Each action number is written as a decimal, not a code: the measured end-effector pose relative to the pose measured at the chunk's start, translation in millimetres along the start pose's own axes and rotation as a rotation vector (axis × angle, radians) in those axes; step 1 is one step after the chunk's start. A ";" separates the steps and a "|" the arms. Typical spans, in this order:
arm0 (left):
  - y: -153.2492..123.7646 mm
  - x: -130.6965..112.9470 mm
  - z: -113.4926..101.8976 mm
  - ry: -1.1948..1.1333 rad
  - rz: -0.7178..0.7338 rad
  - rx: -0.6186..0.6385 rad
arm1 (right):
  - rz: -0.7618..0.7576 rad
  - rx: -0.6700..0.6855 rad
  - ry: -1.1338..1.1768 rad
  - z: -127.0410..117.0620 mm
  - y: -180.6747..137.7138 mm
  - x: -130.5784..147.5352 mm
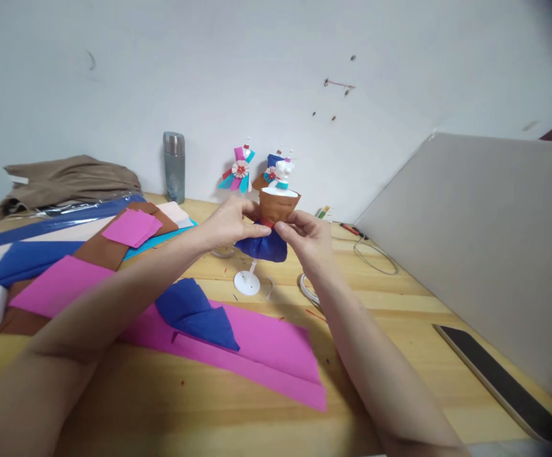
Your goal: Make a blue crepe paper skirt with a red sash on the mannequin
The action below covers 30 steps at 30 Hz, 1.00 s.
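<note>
A small dress form wears a paper dress with a brown upper part (pixel 279 206), a red band (pixel 267 223) at the waist and a blue skirt (pixel 269 246). Its stand is white with a round base (pixel 247 283), tilted slightly over the table. From the left, my left hand (pixel 235 223) is closed on the dress at the waist, thumb across the front. My right hand (pixel 308 238) pinches the right side of the waist, just under the brown paper. The fingertips behind the dress are partly hidden.
Behind stand a dress form with a colourful paper dress (pixel 238 170) and others partly covered. Pink paper (pixel 266 355), a blue piece (pixel 199 314) and brown sheets (pixel 99 244) lie left. A bottle (pixel 175 168), phone (pixel 499 381), tape roll (pixel 307 289) and grey panel (pixel 485 247) surround.
</note>
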<state>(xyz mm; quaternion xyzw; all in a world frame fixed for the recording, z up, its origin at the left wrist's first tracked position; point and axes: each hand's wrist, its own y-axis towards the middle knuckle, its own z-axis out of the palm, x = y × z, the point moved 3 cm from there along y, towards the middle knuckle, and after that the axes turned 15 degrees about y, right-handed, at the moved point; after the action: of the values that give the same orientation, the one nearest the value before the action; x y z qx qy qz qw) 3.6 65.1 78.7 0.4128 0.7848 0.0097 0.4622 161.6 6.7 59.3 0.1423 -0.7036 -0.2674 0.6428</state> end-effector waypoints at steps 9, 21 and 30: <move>-2.0 -3.1 -0.9 0.041 -0.015 -0.027 | 0.051 -0.018 0.078 1.9 0.1 0.9; 4.8 4.4 -0.3 0.029 0.113 -0.040 | 0.010 0.046 0.037 -2.2 1.8 -3.5; -2.1 -2.3 -1.4 -0.138 0.078 -0.092 | 0.005 0.071 0.004 0.2 1.1 -1.2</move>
<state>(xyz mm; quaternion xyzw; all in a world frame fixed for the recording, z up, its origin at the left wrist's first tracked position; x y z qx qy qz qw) 1.7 62.7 80.2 0.4212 0.7330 0.0353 0.5330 161.7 8.3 58.8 0.1637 -0.7117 -0.2403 0.6395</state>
